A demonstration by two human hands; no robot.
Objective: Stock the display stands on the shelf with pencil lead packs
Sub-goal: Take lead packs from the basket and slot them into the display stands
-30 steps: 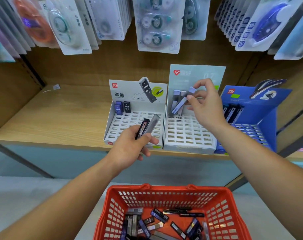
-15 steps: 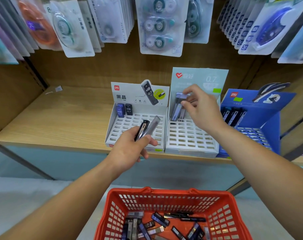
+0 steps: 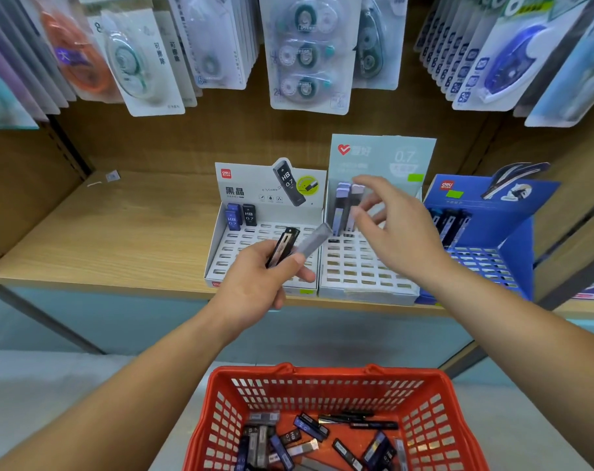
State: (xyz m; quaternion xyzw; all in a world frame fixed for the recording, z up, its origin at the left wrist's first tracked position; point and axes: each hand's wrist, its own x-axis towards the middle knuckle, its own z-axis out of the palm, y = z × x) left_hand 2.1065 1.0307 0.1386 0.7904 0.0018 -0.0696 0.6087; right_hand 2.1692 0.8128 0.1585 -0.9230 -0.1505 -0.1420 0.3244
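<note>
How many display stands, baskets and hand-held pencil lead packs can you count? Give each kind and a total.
Display stands: 3 (white stand, grey-green stand, blue stand)
Red basket: 1
Packs in the left hand: 2 (black pack, grey pack)
Total: 6

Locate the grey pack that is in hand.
Head view, centre: the left hand holds the grey pack beside a black pack, in front of the white stand, left of the right hand.

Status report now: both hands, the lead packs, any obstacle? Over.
Left hand grips two lead packs. Right hand open, empty, at middle stand. Nothing blocks its slots.
</note>
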